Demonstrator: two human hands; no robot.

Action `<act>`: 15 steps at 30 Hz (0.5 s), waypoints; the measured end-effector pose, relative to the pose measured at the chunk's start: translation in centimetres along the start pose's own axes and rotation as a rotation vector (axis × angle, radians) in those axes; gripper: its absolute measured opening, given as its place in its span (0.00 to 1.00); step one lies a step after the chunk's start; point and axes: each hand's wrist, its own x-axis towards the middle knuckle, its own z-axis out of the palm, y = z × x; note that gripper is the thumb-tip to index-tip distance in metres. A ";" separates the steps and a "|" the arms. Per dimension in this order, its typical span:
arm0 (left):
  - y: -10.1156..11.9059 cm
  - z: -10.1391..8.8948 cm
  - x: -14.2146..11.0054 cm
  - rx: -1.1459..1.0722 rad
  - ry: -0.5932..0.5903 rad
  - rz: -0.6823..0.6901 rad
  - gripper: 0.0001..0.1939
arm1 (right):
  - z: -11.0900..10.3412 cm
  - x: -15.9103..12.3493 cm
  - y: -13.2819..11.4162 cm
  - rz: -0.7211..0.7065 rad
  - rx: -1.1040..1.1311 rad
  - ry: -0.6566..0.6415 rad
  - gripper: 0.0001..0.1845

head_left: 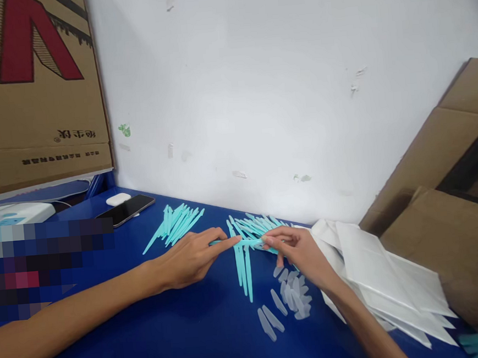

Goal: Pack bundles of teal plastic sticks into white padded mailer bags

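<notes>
My left hand (191, 255) and my right hand (296, 249) meet over a loose heap of slim turquoise plastic sticks (251, 227) on the blue table (185, 332). Both pinch the same turquoise stick (250, 242), which lies level between their fingertips. Three more turquoise sticks (242, 267) lie side by side just below it, pointing toward me. A second bundle of turquoise sticks (176, 222) rests to the left, apart from both hands. Several clear plastic caps (292, 296) lie scattered under my right wrist.
A stack of white paper sleeves (379, 278) lies right of the caps. Brown cardboard boxes (451, 201) fill the right side; another cardboard box (33, 90) stands at the left. A black phone (126, 209) and a white earbud case (118, 199) sit by the white wall (277, 87).
</notes>
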 end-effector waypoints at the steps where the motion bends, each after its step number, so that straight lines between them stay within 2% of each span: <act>1: 0.0 0.1 -0.1 -0.009 0.007 0.003 0.31 | 0.3 0.0 0.0 0.011 0.015 -0.012 0.19; 10: 0.0 0.6 -0.4 -0.060 0.002 -0.004 0.33 | 1.3 -0.1 0.3 0.040 0.074 -0.028 0.20; 15: 0.6 0.4 -0.3 -0.067 -0.094 -0.024 0.25 | 2.0 -0.1 1.0 0.023 0.095 -0.122 0.20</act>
